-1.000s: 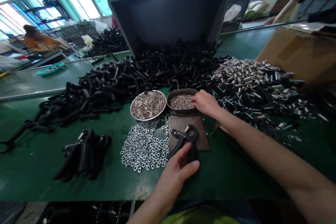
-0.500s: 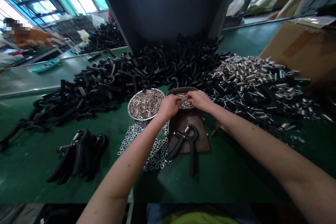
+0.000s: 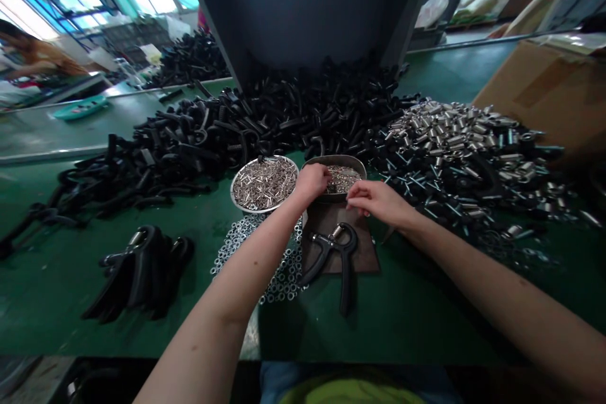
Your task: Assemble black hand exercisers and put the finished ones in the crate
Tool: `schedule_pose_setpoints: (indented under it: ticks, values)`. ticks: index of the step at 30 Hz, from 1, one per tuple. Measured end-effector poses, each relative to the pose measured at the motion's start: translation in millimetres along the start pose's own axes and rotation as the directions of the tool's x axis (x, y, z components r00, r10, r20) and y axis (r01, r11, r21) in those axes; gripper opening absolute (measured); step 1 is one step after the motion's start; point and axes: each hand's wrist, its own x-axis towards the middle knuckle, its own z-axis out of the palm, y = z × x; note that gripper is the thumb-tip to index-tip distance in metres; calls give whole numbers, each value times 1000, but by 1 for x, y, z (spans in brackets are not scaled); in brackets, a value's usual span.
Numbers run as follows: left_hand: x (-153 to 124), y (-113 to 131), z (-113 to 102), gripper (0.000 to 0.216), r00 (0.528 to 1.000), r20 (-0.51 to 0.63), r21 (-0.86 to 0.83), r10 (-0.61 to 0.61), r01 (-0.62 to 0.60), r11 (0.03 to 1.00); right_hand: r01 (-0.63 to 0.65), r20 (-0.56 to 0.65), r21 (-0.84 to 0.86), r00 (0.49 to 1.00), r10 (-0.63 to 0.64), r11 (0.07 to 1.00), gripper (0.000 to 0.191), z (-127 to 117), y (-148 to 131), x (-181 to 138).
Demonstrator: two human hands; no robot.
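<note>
My left hand (image 3: 314,180) dips its bent, closed fingertips into a dark oval tray (image 3: 364,170) of small metal pins (image 3: 343,178); what they pinch is hidden. Just in front of the tray's right side, my right hand (image 3: 376,199) holds thumb and fingers together. Anything between them is too small to make out. Below both hands, a black hand gripper (image 3: 347,265) with a spring at its top lies partly on a brown plate (image 3: 367,252). To the left stands a round dish (image 3: 235,199) of metal pins (image 3: 265,183), with loose nuts (image 3: 284,274) spread before it.
Several assembled hand grippers (image 3: 142,271) lie at the left. Black handles (image 3: 189,132) are heaped in front of a tipped grey bin (image 3: 307,12). Springs and bolts (image 3: 454,132) pile up at the right, near a cardboard box (image 3: 544,88). Another person (image 3: 40,53) sits far left.
My right hand has drawn back out of the oval tray, toward me and slightly right. My left hand has shifted slightly up and stays at the tray. The view has tilted a little.
</note>
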Motion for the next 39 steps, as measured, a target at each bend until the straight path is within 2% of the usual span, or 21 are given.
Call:
schedule_pose_setpoints:
  ticks: [3,6,8,11,13,17,23,25,27,29,31,33,35,39]
  values:
    - [-12,-1,-5,16,1000,-3,-147,-10,9,989,2,79,-71,997,4,997,8,9,5,-15]
    - [-33,-2,-10,18,1000,24,-333,-12,19,943,71,73,-113,995,-63,991,7,16,8,-19]
    - [-52,-4,-14,15,997,51,-568,-50,71,820,107,73,-158,993,-97,982,6,18,9,-17]
    - [-83,-10,-17,7,983,123,-828,-136,177,532,140,89,-214,988,-124,967,6,20,10,-14]
    - [-101,-15,-17,9,972,159,-858,-175,224,462,153,97,-225,986,-134,962,5,20,10,-13]
    - [-129,-22,-11,16,954,209,-861,-217,285,421,163,102,-249,985,-142,955,5,21,9,-12]
    - [-146,-22,-2,23,944,239,-881,-228,310,357,175,122,-360,983,-139,917,7,22,3,-12]
    - [-148,-21,-1,21,946,237,-877,-221,307,371,167,126,-393,984,-127,904,7,22,0,-13]
    - [-149,-19,-1,16,955,219,-858,-198,285,427,149,127,-431,987,-104,890,7,23,-4,-13]
    - [-150,-17,-2,11,974,172,-800,-148,226,557,118,125,-472,990,-66,873,6,23,-9,-13]
    - [-151,-14,-1,6,995,77,-686,-67,101,721,74,117,-517,993,-15,853,6,24,-13,-11]
    - [-150,-10,1,2,1000,-4,-543,28,-26,839,33,104,-560,994,31,828,5,26,-18,-9]
    - [-150,-7,6,4,994,-26,-436,104,-105,894,15,94,-594,994,51,804,5,27,-21,-7]
    - [-150,-3,18,5,989,-6,-368,151,-143,919,37,93,-619,995,27,785,8,28,-21,-15]
